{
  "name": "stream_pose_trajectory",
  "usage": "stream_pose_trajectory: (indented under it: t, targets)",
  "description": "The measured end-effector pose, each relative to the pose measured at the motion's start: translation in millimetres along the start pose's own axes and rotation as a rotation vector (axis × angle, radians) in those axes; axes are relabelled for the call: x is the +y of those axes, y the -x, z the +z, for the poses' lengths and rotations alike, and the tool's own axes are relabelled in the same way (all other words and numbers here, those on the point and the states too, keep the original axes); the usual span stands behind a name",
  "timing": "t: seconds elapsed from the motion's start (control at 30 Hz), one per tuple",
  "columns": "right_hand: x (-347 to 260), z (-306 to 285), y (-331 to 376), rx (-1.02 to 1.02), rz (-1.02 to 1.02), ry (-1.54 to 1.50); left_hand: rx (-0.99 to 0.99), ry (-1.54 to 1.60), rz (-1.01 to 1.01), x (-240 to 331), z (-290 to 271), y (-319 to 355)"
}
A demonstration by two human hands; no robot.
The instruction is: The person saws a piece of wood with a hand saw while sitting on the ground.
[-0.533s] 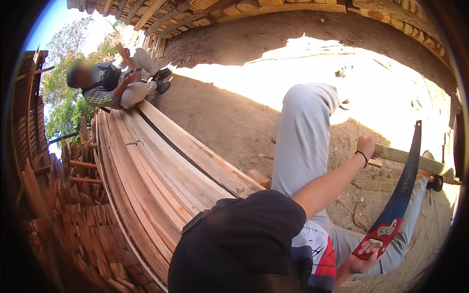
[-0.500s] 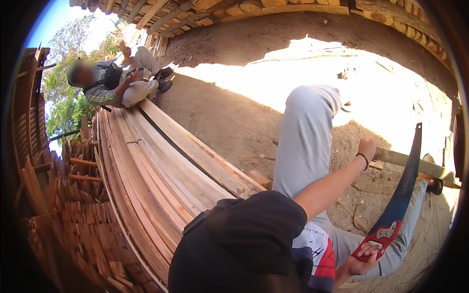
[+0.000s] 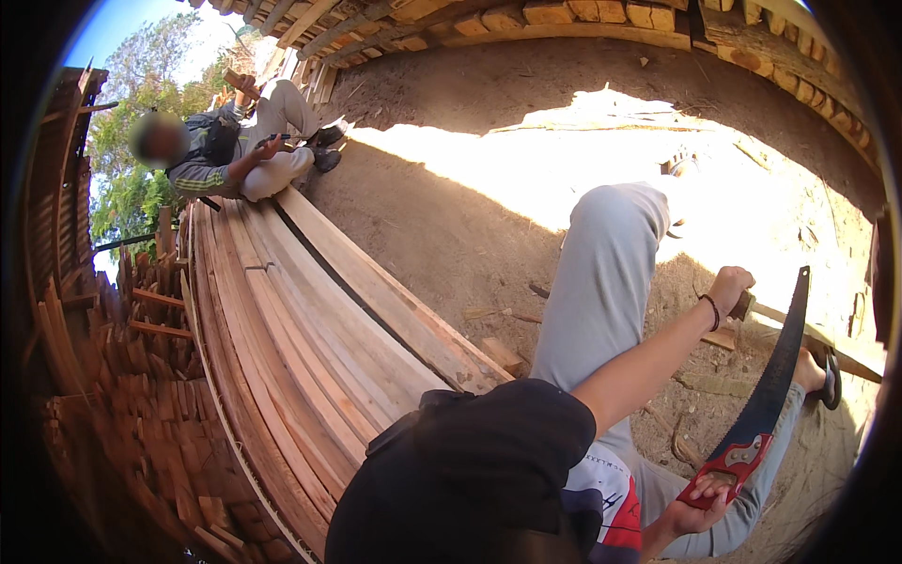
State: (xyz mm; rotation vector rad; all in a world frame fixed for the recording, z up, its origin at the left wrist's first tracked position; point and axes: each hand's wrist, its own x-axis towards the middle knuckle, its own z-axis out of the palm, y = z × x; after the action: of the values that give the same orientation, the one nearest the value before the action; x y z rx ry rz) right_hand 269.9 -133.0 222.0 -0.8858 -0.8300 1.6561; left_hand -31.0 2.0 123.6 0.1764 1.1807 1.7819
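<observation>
- Sunlit bare earth (image 3: 489,235) under a rough timber roof makes up the yard, with stacked lumber all around.
- Nearest the camera, the person's black short-sleeved shirt (image 3: 470,470) fills the lower middle, and a raised knee in light grey trousers (image 3: 601,282) stands beyond it.
- At the lower right, the right hand (image 3: 700,512) has its fingers closed through the red-and-grey handle (image 3: 728,465) of a curved hand saw with a dark toothed blade (image 3: 775,367). The blade rises up and away from the grip, teeth turned toward the person, so it looks poised over the wood rather than resting flat.
- A little farther out, the left hand (image 3: 728,287), a dark band on its wrist, has its fingers shut around the end of a pale narrow wooden strip (image 3: 817,334). The strip runs off to the right, passing behind the blade, seemingly held steady there for the saw.
- A foot in a dark sandal (image 3: 827,376) sits beside that strip, perhaps bracing it; contact is hard to tell.
- To the left, a long stack of reddish sawn planks (image 3: 301,329) stretches away, laid flat and parallel.
- Short offcut pieces of wood (image 3: 141,414) are heaped further left.
- At the far end of the planks another person in a dark striped jacket and pale trousers (image 3: 244,150) sits, hands near a small object.
- Green trees (image 3: 141,122) and blue sky close the far left.
</observation>
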Motion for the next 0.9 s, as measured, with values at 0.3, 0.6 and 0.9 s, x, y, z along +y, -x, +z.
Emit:
stream_pose_trajectory:
  t: [0.3,0.6,0.9]
  targets:
    - [13.9,-43.2,-9.5,0.076,0.005,-0.077,0.182,0.058,-0.495,6.6,24.2,34.1]
    - [32.4,-41.4,4.7,0.041,0.111,-0.095,-0.028,0.135,-0.331,-15.6,-13.8,25.0]
    - [26.4,-22.2,0.2,0.233,0.086,-0.058,-0.68,0.333,-0.135,79.3,37.0,61.5]
